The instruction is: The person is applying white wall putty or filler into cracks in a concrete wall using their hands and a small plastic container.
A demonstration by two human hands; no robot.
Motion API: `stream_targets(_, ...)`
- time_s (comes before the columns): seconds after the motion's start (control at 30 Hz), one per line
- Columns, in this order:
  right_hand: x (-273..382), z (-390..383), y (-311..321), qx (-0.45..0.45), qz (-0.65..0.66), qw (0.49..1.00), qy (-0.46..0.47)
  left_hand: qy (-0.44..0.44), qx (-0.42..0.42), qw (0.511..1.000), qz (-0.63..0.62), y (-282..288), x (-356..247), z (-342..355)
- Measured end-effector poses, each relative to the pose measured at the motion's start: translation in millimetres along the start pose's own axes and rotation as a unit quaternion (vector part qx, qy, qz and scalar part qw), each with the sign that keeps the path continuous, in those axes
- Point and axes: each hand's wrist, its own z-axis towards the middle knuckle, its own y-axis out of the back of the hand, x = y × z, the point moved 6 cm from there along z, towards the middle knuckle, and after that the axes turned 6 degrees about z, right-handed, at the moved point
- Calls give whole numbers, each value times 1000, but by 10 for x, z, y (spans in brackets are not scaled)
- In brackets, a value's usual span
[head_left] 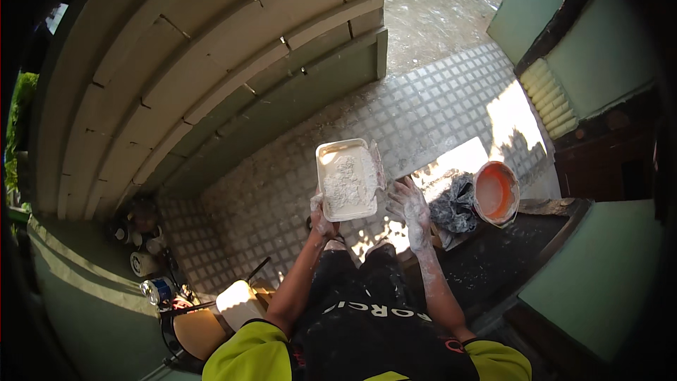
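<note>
Tiled floor (437, 102) (sun-patched), running ahead of left hand (323, 217), clamped on tray (345, 144); right hand (410, 208), splayed; slatted wall (218, 63) bounding leftward, bucket (493, 175) rightward

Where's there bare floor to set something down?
Bare tiles run between the slatted wall and tray, up to the pale ground. Crowded: right, with grey cloth beside the bucket; lower left, around a blue-and-white can.

Cream-white rectangular tray (326, 158) with rounded corners, open side up, lumpy whitish powder (344, 189) inside, held by the left hand (322, 218)
</note>
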Motion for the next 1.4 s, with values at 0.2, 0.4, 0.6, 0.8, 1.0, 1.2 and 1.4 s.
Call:
stream_targets(0.2,-263,401,-1045,154,-172,972,-35,-204,160,966,-6,-14,-619,-235)
stream_targets(0.4,-657,514,-1992,140,-467,866,112,-107,41,990,-80,458,-1278,-221)
stream_targets(0.6,-875,702,-3082,107,-347,932,7,-7,86,972,-220,713,-2304,-279)
stream_targets(0.8,-1031,1026,-3920,260,-324,889,193,-84,90,960,-253,1164,-2838,-64)
stream_targets(1.0,-765,1358,-4775,372,-393,833,114,-174,63,953,-240,1342,-3095,165)
stream_targets(1.2,-1250,1620,-5322,549,-429,700,155,-217,-81,937,-262,1581,-3056,442)
stream_targets(1.4,-1413,1360,-5664,669,-316,642,202,-258,-200,890,-318,1570,-3163,296)
